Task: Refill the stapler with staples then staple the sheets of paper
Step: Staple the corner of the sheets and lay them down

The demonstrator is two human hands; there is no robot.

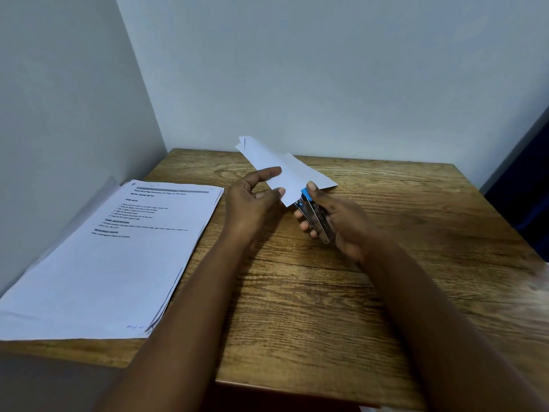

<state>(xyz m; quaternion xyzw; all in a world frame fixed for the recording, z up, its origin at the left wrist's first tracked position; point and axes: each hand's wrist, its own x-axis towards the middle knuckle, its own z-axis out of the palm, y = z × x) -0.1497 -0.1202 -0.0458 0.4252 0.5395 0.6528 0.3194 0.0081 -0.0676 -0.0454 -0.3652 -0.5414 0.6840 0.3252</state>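
Right hand (335,217): grips stapler (313,214), nose on the folded paper's corner, above the worktop (326,292).
Left hand (252,194): fingers loose, thumb touching folded paper (285,171).
Risk: paper poorly steadied, may slip; staple lands crooked or misses.

There's just the one view — a wide-angle camera on the person's head, looking forward and down, close over the wooden table (341,307) — which runs away to the corner walls (326,69) beyond.
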